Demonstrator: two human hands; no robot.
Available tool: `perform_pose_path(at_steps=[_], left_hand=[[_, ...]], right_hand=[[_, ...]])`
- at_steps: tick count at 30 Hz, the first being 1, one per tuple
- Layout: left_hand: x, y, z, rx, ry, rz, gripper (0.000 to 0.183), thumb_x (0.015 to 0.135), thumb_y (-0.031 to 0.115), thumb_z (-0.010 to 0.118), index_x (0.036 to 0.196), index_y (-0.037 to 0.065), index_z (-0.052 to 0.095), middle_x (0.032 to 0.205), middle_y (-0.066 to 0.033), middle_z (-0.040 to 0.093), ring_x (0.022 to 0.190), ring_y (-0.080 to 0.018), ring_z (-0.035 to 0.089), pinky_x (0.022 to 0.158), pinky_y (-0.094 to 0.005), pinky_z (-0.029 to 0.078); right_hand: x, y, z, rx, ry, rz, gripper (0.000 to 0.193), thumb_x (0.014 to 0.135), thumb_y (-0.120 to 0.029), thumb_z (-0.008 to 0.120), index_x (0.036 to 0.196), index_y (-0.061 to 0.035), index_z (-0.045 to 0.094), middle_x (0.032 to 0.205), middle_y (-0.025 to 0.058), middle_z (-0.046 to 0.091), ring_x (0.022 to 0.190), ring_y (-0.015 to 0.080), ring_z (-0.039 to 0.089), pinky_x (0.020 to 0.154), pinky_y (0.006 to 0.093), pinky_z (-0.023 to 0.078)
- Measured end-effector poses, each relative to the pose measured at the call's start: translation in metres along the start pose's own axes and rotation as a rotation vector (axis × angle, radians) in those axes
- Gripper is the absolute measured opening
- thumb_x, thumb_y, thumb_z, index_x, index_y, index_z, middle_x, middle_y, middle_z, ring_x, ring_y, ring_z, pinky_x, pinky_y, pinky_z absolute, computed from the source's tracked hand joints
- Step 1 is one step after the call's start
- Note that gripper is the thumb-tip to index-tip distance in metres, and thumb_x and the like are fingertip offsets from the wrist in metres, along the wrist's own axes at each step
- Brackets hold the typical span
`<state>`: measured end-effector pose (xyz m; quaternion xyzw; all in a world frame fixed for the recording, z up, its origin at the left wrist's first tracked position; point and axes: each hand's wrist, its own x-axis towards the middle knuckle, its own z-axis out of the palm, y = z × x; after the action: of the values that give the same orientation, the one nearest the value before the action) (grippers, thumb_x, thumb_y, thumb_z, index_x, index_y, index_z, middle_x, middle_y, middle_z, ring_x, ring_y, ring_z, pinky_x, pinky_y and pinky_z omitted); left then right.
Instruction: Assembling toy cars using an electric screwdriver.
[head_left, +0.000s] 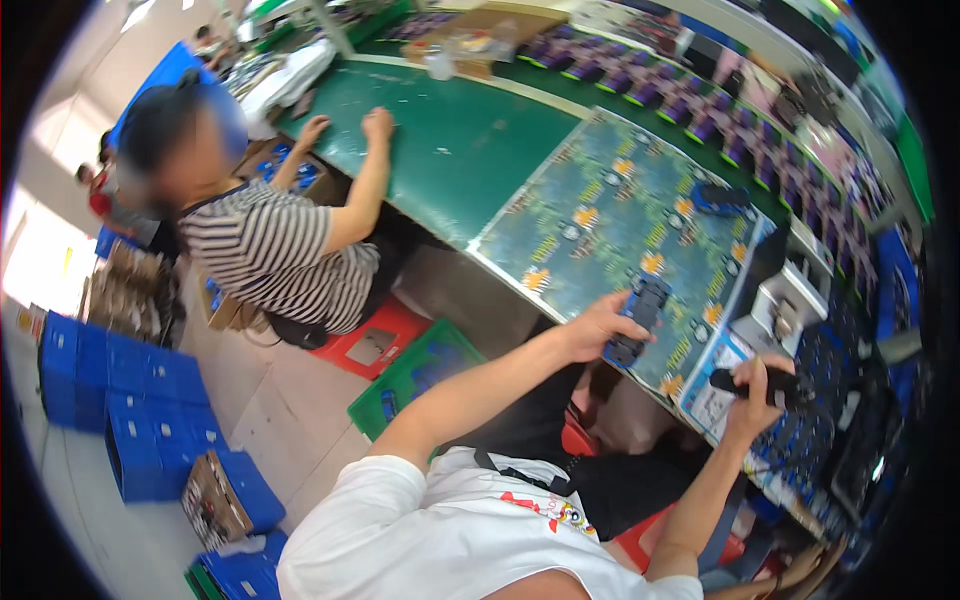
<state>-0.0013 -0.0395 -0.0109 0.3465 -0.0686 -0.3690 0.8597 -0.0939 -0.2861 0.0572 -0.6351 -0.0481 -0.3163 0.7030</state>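
My left hand (598, 330) is closed round a toy car (638, 320) with a dark underside and blue body edges, above the near edge of the patterned mat (560, 235). My right hand (757, 398) is wrapped round a black elongated tool (724, 380), whose ends stick out on both sides of the fist; its exact kind is not clear. A second blue and black toy car (721, 198) lies on the mat's far right part, apart from both hands.
A white box-like stand (790, 305) and many dark blue parts (825, 375) lie to the right. Purple and green pieces (650, 88) line the back. A co-worker (280, 245) sits left at the green table (440, 135). A green crate (365, 405) and blue bins (150, 430) stand on the floor.
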Motion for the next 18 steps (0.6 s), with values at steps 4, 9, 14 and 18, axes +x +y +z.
perform_pose_path(at_steps=[4,9,14,18], left_hand=[[0.000,0.002,0.002,0.030,0.031,-0.023,0.059,0.075,-0.004,0.070,0.129,0.005,0.048,0.112,-0.0123,0.063,0.096,-0.0238,0.066,0.079,-0.0399,0.058],[0.001,0.005,0.006,0.038,0.085,-0.030,0.052,0.076,-0.005,0.069,0.124,0.004,0.049,0.112,-0.0128,0.062,0.095,-0.0249,0.067,0.081,-0.0421,0.059],[0.013,-0.004,0.020,-0.062,0.110,-0.038,0.049,0.080,-0.005,0.067,0.125,0.004,0.049,0.113,-0.0135,0.061,0.098,-0.0276,0.066,0.089,-0.0482,0.058],[0.029,-0.020,0.035,-0.093,0.058,-0.037,0.049,0.084,-0.004,0.061,0.130,0.004,0.048,0.123,-0.0192,0.060,0.107,-0.0338,0.064,0.095,-0.0539,0.054]], right_hand=[[-0.006,0.004,-0.009,0.068,0.051,0.070,0.014,0.090,-0.005,0.062,0.098,-0.0038,0.051,0.074,0.0049,0.050,0.061,0.0143,0.050,0.061,0.0304,0.046],[0.005,-0.023,-0.018,0.137,-0.027,-0.115,0.017,0.085,-0.003,0.066,0.095,-0.0009,0.052,0.070,0.0090,0.055,0.059,0.0164,0.054,0.061,0.0325,0.050],[0.026,-0.047,-0.041,0.143,-0.006,-0.262,0.014,0.089,-0.008,0.064,0.095,-0.0034,0.052,0.069,0.0069,0.050,0.060,0.0180,0.052,0.059,0.0346,0.047],[0.057,-0.050,-0.048,0.125,0.080,-0.334,0.007,0.091,-0.005,0.059,0.095,-0.0029,0.054,0.069,0.0068,0.051,0.060,0.0177,0.053,0.063,0.0365,0.048]])
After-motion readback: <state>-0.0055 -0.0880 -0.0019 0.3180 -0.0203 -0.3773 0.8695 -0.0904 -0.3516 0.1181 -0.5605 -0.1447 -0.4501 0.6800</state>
